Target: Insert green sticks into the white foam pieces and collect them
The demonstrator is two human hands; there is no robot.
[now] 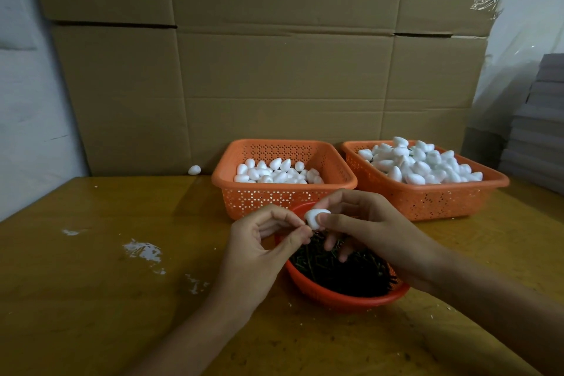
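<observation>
From the head camera, my hands meet right above the red bowl. My right hand pinches one white foam piece between thumb and forefinger, just over the bowl's far rim. My left hand has its thumb and forefinger closed on a green stick, of which only a dark sliver shows at the foam's underside.

I judge this to be the push-in. To do it well, I keep the foam steady in the right hand, line the stick up with the foam's long axis and press straight, gripping the stick close to its tip so it doesn't bend or break out through the side. A light squeeze is enough, since foam dents easily.

The pile of sticks fills the bowl under my hands. Behind the bowl stands one orange basket of foam pieces, with a fuller basket behind the bowl to the right. Which of them collects finished pieces I cannot tell. A stray foam piece lies on the bench, far behind the bowl to the left.
</observation>
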